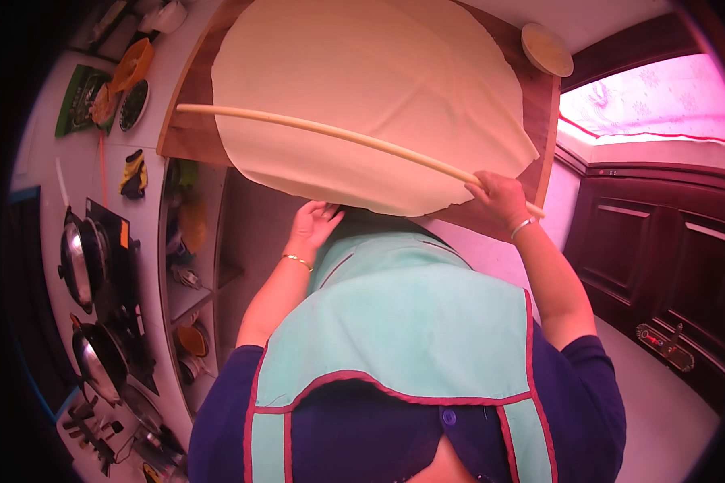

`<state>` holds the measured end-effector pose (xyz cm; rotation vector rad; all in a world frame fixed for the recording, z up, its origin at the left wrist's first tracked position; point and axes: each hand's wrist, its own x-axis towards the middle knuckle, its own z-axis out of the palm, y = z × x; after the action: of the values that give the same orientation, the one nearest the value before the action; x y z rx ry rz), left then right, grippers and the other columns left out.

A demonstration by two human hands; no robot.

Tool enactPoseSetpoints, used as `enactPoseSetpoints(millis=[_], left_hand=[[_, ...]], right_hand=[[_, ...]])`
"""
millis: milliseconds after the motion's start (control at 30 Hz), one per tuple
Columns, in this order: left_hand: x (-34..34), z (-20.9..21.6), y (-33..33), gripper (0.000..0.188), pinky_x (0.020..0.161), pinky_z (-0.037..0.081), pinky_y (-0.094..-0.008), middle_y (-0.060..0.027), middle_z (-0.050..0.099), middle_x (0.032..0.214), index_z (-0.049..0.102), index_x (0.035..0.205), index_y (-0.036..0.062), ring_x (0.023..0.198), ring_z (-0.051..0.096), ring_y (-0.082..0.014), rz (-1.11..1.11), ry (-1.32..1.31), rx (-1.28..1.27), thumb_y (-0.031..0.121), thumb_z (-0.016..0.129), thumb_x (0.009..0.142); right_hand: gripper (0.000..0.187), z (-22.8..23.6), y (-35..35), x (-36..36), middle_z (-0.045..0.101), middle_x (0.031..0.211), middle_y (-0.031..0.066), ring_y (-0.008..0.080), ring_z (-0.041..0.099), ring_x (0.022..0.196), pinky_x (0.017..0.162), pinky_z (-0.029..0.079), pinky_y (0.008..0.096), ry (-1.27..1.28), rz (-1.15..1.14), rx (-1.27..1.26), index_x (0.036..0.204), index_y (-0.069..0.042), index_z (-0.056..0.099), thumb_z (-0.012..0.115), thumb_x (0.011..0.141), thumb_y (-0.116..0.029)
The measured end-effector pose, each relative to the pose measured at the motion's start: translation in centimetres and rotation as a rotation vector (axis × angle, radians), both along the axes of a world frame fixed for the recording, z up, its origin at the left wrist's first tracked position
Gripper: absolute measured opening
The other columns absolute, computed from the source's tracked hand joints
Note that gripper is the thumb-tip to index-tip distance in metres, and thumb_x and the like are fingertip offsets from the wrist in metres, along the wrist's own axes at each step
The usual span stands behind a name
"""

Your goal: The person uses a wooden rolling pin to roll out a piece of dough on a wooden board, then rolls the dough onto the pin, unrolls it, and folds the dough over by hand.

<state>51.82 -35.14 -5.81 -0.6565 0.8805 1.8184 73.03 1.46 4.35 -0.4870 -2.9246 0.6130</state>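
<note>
A large, thin round sheet of dough [362, 72] covers most of a wooden board [187, 133]. Its near edge reaches the board's front side, close to my apron. Across the dough lies a long, thin rolling pin [330, 135], slanting from the far left down to the near right. My right hand [501, 200] is closed around the pin near its right end. By the dough's near edge, left of the middle, is my left hand [314, 224], with its fingers loosely bent and apart and nothing seen in them.
A pale bowl [547, 50] stands at the board's far right corner. Along the left counter are an orange basket [132, 66], a plate of greens [134, 105], a yellow-and-black glove [134, 174] and lidded pans [84, 262]. At right is a dark panelled door [660, 266].
</note>
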Motion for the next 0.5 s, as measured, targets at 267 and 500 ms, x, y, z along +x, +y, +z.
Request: enactPoseSetpoints(millis=[267,500], left_hand=[[3.9,1.3,3.8,0.016,0.079,0.054,-0.0334,-0.0044,0.066,0.094,0.061,0.099,0.0088,0.088,0.064,-0.0170,0.098,0.153,0.003,0.023,0.065,0.091],[-0.3,10.2,8.1,0.024,0.065,0.055,-0.0259,-0.0084,0.068,0.087,0.060,0.099,0.0043,0.076,0.066,-0.0159,-0.304,0.398,-0.227,0.025,0.048,0.101]], right_hand=[[0.032,-2.1,3.2,-0.2,0.062,0.094,0.0078,0.0280,0.060,0.090,0.076,0.049,0.0406,0.109,0.192,0.156,0.111,-0.014,0.063,0.068,0.080,-0.018],[0.042,-2.1,4.4,2.1,0.060,0.103,0.0090,0.0281,0.057,0.097,0.086,0.047,0.0399,-0.014,0.059,0.132,0.116,-0.014,0.064,0.061,0.076,-0.002]])
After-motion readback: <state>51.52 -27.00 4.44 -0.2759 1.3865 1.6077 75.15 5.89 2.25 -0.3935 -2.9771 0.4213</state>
